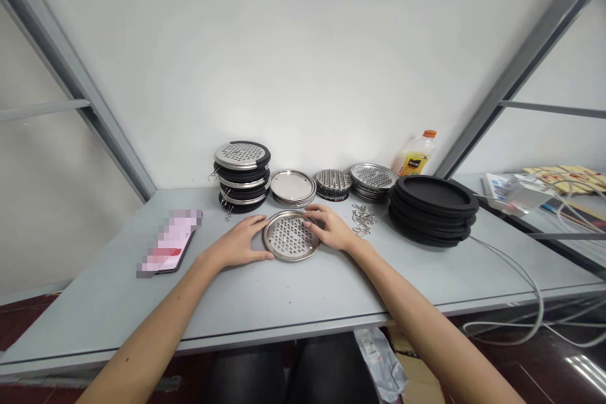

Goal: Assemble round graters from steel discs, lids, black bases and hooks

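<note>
A round metal disc with a perforated centre [292, 237] lies flat on the grey table, between my hands. My left hand [243, 241] is at its left edge, thumb and fingers apart. From the right, my right hand [329, 227] touches the rim, its fingers spread over the disc's edge. Behind it are a stack of plain metal plates [293, 187], a pile of round grater pieces [333, 182] and a stack of perforated metal discs [373, 177]. Small metal clips [363, 219] lie loose to the right of my right hand.
Black-rimmed discs with rings are stacked [242, 167] at back left. Black round rings [433, 209] are piled on the right, before a bottle [418, 154]. A phone [173, 241] lies at left. White cables [540, 303] hang over the table's right front edge [502, 308].
</note>
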`<state>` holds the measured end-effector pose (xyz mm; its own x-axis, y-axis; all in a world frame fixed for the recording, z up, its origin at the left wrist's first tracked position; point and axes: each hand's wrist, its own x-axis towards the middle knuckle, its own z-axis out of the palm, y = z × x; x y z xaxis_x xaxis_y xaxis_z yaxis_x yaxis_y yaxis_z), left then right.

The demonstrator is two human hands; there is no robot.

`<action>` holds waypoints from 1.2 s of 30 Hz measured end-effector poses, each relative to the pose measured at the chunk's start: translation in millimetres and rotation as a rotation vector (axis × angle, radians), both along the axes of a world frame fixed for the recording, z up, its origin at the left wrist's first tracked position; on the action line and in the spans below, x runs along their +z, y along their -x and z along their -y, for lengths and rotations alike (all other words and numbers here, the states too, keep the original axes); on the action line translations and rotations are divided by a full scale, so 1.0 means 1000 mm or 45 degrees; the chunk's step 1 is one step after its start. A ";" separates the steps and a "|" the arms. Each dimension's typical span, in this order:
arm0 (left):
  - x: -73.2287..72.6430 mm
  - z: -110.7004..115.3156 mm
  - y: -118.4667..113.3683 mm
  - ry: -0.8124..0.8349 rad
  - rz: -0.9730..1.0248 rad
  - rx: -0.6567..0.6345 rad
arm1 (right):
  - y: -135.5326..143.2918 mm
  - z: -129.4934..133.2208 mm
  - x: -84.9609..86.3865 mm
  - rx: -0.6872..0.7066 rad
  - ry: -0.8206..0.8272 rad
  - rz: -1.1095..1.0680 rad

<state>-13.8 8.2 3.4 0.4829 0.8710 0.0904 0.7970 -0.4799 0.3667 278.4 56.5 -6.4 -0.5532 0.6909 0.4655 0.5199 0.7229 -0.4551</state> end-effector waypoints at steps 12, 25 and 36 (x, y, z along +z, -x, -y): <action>0.001 0.006 -0.010 -0.070 0.099 -0.079 | 0.003 0.007 0.003 0.047 -0.056 0.223; 0.002 0.007 -0.010 0.027 0.081 -0.040 | 0.007 0.009 0.003 -0.011 -0.036 0.317; 0.005 0.008 -0.013 0.012 0.108 -0.131 | 0.011 0.014 0.007 0.001 -0.001 0.287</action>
<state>-1.3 0.5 8.6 0.5610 0.8181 0.1269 0.7094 -0.5540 0.4357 267.3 42.4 0.2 -0.6439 0.6899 0.3308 0.6077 0.7238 -0.3268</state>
